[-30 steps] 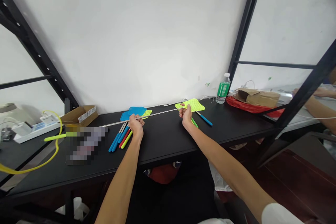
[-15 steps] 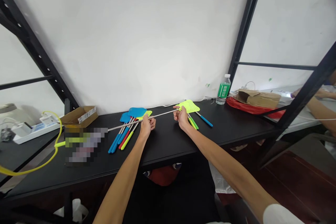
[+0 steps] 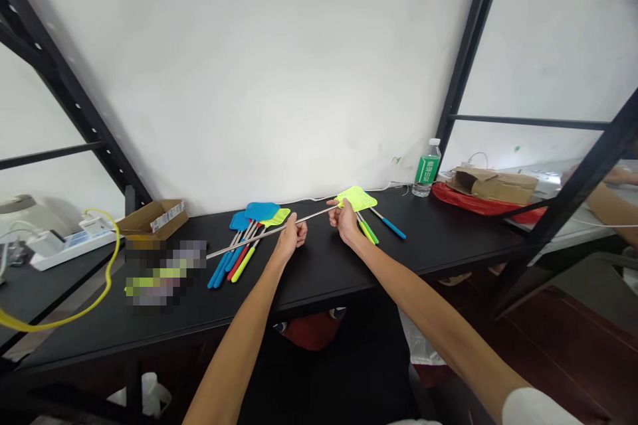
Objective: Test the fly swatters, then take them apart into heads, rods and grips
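Single head-worn view, facing forward and down over a black desk (image 3: pixel 323 255).
The camera sits above the person's lap (image 3: pixel 329 372), on the seated side of the desk, and faces a white wall (image 3: pixel 279 80) that fills most of the upper half; it is near enough that both forearms run in from the bottom edge, bringing the left hand (image 3: pixel 293 236) and the right hand (image 3: pixel 345 220) close to the middle, about the held fly swatter (image 3: pixel 356 198). The view is broad, reaching from a white power strip (image 3: pixel 74 249) at the left to the reddish floor (image 3: pixel 558 319) at the lower right, and it looks down past the desk's front edge.
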Tool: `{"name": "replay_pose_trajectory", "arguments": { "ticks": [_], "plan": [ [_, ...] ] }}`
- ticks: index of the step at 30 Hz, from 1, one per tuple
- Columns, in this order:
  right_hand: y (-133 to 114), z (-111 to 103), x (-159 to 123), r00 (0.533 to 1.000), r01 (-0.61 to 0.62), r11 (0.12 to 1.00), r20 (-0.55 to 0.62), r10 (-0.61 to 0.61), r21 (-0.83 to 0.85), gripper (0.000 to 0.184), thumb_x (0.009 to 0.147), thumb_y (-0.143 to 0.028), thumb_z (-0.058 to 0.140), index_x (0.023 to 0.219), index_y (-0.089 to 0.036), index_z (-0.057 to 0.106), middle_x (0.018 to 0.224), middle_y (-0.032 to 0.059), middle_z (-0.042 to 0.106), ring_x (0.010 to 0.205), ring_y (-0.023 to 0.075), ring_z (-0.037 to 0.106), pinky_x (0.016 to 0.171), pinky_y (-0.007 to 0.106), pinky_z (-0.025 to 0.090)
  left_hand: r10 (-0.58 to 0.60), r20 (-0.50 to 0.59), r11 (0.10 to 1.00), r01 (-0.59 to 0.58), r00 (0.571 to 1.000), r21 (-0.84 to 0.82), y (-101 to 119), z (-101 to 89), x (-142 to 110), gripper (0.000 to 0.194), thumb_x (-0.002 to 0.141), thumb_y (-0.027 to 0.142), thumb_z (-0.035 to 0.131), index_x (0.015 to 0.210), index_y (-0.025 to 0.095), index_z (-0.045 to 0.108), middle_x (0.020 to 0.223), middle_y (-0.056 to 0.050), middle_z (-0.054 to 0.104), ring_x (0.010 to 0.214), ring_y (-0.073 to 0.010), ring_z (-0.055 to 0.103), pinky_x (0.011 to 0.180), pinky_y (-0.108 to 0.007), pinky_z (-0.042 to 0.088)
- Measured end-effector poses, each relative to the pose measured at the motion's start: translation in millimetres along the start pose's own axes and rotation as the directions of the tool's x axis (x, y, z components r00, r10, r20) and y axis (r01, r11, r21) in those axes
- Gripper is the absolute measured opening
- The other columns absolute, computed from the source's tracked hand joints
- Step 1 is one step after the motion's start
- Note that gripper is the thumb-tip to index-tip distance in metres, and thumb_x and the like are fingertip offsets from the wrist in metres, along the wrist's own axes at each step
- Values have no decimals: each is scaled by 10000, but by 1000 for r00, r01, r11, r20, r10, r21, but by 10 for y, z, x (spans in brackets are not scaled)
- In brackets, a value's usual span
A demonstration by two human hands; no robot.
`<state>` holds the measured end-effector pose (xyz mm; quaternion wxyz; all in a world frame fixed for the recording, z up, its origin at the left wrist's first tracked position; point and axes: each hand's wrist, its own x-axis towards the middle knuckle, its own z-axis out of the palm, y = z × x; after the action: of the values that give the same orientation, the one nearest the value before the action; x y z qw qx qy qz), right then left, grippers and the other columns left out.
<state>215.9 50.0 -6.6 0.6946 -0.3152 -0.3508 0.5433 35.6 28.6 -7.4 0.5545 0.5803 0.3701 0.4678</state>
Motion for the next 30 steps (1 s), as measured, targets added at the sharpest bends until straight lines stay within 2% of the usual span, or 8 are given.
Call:
{"name": "replay_pose_trajectory", "arguments": {
  "ticks": [4, 6, 10, 12, 14, 22, 27, 30],
  "plan": [
    [-49, -69, 45, 994, -6, 996, -104, 15, 89, 458, 957, -473, 322, 839, -159, 634, 520, -22, 462, 403, 94, 350, 404, 245, 253, 60, -70, 998, -61, 996, -20, 29, -73, 39, 502, 922, 601, 398, 613, 206, 420, 460, 46, 330, 384, -87, 326, 382, -226, 216],
    [-80, -122, 66, 990, -8, 990, -137, 27, 138, 468, 964, -476, 300, 841, -167, 629, 519, -30, 437, 403, 96, 347, 406, 248, 256, 124, -198, 987, -141, 972, -72, 60, -158, 74, 537, 905, 636, 365, 569, 217, 365, 443, 56, 270, 362, -79, 266, 374, -224, 188],
    [-110, -200, 91, 981, 36, 991, -195, -10, 131, 503, 961, -537, 271, 829, -188, 610, 510, -43, 389, 402, 104, 338, 408, 255, 264, 182, -588, 921, -347, 788, -179, 130, -360, 103, 541, 888, 652, 288, 544, 234, 292, 441, 67, 207, 357, -80, 187, 359, -225, 186],
    [-104, -205, 92, 980, 54, 993, -195, -33, 103, 501, 960, -539, 277, 831, -189, 611, 511, -41, 396, 401, 104, 338, 407, 255, 267, 171, -702, 901, -398, 691, -172, 156, -419, 90, 519, 885, 640, 256, 555, 239, 263, 443, 65, 202, 359, -86, 179, 356, -227, 194],
    [-95, -198, 90, 980, 68, 994, -193, -52, 82, 490, 962, -522, 288, 828, -183, 615, 509, -36, 413, 399, 102, 338, 404, 253, 267, 168, -735, 895, -413, 657, -166, 170, -436, 71, 487, 882, 611, 241, 568, 239, 237, 452, 63, 206, 362, -86, 170, 356, -226, 190],
    [-88, -188, 96, 969, 78, 993, -241, -56, 84, 497, 972, -488, 269, 795, -171, 608, 466, -40, 402, 390, 98, 323, 389, 236, 243, 158, -588, 909, -350, 793, -227, 150, -328, 78, 404, 877, 493, 297, 569, 237, 240, 455, 69, 180, 361, -83, 177, 364, -215, 200],
    [43, -88, 72, 993, 59, 998, -107, -58, 9, 457, 962, -469, 294, 809, -175, 609, 473, -36, 434, 385, 94, 333, 388, 219, 231, 191, -378, 939, -281, 906, -200, 99, -155, 93, 491, 891, 574, 299, 545, 228, 261, 447, 59, 202, 356, -77, 209, 358, -207, 192],
    [72, -64, 59, 998, 43, 999, -49, -44, -10, 454, 962, -458, 280, 815, -179, 607, 468, -37, 436, 379, 94, 327, 390, 216, 226, 160, -312, 955, -227, 937, -193, 76, -77, 90, 521, 921, 586, 267, 552, 219, 305, 453, 40, 262, 365, -88, 294, 348, -202, 201]
  ]
}}
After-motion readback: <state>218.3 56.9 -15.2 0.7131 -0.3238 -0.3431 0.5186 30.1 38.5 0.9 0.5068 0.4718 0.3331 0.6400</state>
